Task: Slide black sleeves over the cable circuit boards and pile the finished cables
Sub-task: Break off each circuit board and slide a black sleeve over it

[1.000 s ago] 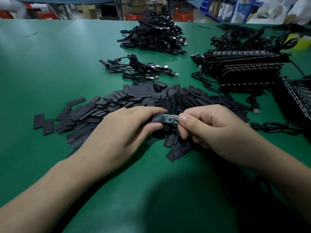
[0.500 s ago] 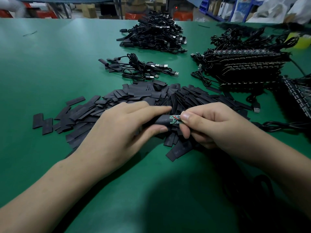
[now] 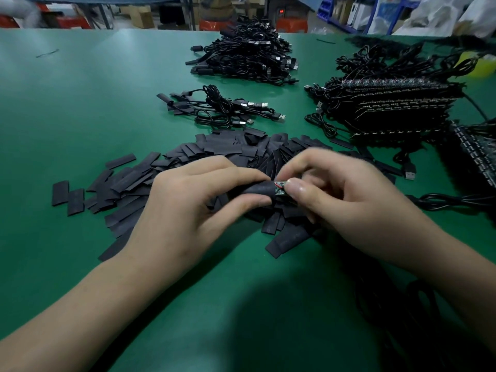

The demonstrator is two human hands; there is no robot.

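My left hand (image 3: 193,210) pinches a black sleeve (image 3: 259,190) between thumb and fingers, just above the heap of loose black sleeves (image 3: 188,167). My right hand (image 3: 346,202) pinches the small green circuit board (image 3: 280,187) at its right end. Most of the board is inside the sleeve; only a short green tip with red wire shows. The board's black cable (image 3: 453,200) runs off to the right. A small pile of sleeved cables (image 3: 220,108) lies behind the heap.
A large pile of black USB cables (image 3: 247,57) sits at the far middle of the green table (image 3: 80,103). Stacked boards with cables (image 3: 397,108) stand at the right, more at the right edge. A loose USB plug (image 3: 409,174) lies near my right hand.
The sleeve has slid further right over the board, so less green shows. Both hands have come closer together.
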